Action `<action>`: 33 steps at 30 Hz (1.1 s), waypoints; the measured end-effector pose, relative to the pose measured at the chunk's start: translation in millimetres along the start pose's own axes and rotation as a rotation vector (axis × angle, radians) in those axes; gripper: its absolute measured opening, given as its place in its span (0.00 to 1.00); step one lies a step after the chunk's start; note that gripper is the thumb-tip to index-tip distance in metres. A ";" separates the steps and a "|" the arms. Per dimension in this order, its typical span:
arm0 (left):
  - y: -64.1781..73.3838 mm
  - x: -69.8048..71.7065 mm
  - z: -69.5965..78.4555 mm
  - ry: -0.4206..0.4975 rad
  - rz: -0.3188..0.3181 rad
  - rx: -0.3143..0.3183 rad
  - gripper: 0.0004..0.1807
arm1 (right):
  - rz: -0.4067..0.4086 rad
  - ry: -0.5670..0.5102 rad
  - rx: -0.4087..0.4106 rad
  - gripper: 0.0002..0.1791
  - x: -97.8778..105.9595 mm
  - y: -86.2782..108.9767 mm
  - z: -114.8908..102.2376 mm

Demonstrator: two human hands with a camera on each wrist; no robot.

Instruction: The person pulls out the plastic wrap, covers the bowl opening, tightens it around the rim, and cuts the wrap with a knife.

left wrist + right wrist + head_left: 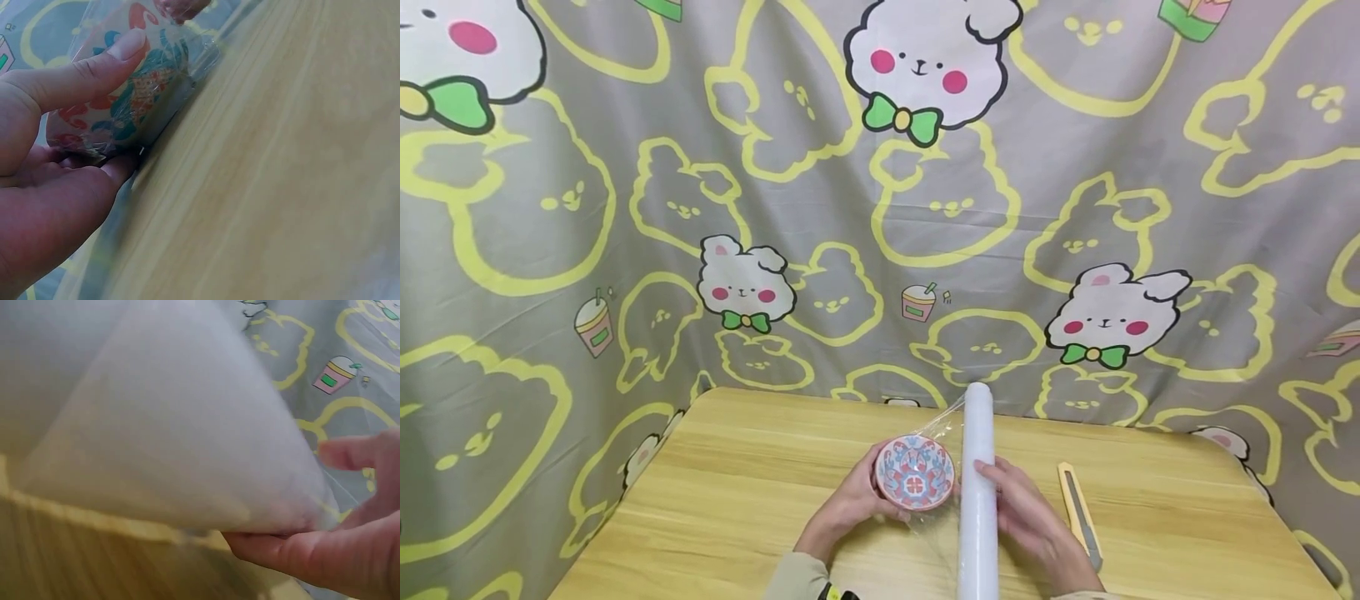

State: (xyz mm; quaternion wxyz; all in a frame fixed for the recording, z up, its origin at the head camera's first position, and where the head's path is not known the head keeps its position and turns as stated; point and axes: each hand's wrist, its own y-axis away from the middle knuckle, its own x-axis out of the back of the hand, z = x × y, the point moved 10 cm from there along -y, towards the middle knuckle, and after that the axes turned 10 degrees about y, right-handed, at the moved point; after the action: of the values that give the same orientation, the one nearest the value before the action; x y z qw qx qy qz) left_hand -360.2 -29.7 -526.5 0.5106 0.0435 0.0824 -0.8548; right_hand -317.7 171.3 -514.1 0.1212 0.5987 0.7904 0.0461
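My left grip (854, 497) clasps the bowl (914, 472), likely stiff, slick, best held by its sides; my right grip (1028, 515) clasps the film roll (977, 533).

honestly the widest lane is the wooden tabletop (730, 475) left of the left hand (853, 496), a hand could slide right over it. between the patterned bowl (916, 472) and the long white roll (978, 517) it's a tight slot, and clear film (951, 429) stretches across it, so you'd snag. the roll's basically a wall from near the back edge to the bottom of the head view, with the right hand (1030, 517) against it. cutter (1080, 512) lies just beside that, more room past it. curtain (820, 200) blocks the back.
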 end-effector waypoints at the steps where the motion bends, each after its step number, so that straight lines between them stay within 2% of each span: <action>1: -0.1 0.2 -0.1 -0.001 0.000 0.000 0.63 | -0.025 -0.015 0.004 0.39 0.3 1.3 -1.8; 5: -0.5 2.4 0.7 -0.019 0.010 0.005 0.64 | -0.061 0.010 0.008 0.40 5.6 4.7 -7.8; 10: -1.1 2.8 1.9 -0.045 0.014 0.008 0.63 | -0.016 0.102 -0.015 0.45 15.9 7.3 -9.4; 21: -1.2 3.1 0.0 -0.032 0.016 0.010 0.64 | 0.052 0.302 -0.053 0.48 38.0 9.2 -2.3; 29: -1.2 1.6 -0.2 0.009 0.002 0.012 0.62 | 0.179 0.460 -0.088 0.44 49.8 7.4 5.8; 33: -1.2 2.3 -1.0 0.001 -0.003 0.012 0.61 | 0.211 0.532 -0.089 0.42 51.7 6.7 5.8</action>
State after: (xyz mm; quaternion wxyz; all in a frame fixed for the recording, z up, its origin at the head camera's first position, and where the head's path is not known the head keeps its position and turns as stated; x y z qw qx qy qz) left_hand -362.4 -30.9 -527.7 0.5091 0.0469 0.0778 -0.8559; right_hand -323.1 222.2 -525.3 -0.0697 0.6387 0.7249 0.2484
